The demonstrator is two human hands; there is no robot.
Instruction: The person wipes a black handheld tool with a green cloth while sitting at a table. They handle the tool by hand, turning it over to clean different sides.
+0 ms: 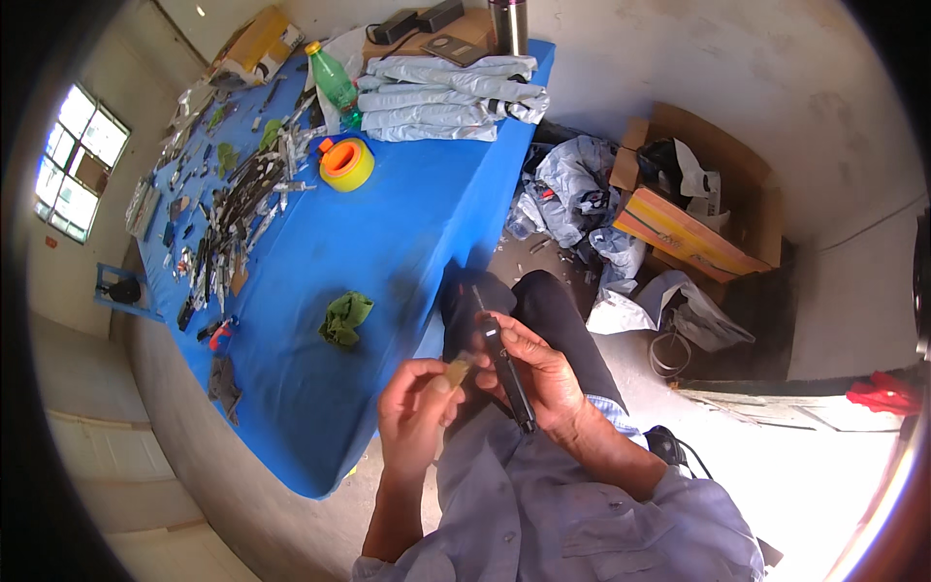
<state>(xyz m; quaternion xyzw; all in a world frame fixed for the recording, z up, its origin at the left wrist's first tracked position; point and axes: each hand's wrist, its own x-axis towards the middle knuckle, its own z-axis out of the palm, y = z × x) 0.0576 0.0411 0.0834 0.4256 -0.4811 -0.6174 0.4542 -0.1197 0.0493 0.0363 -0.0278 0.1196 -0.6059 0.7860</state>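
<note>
My right hand (549, 382) is wrapped around a slim black pen-shaped tool (511, 382). A thin shaft extends from the tool's far end, above my knees. Between thumb and fingers, my left hand (411, 411) pinches a small yellowish piece (458, 371), blurred, so its kind is unclear. The piece is close to the right hand's fingertips; whether they touch it I cannot tell. Both hands are over my lap, just right of the blue-covered table (313, 393). On that table, a crumpled green cloth (345, 319) lies nearest to my left hand.
A heap of small dark and silvery parts (240, 196) spreads over the table's left side. Farther back are a yellow tape roll (362, 182), a green bottle (333, 78) and stacked grey plastic bags (436, 109). Right of the table stand loose bags (574, 182) and a cardboard box (698, 233).
</note>
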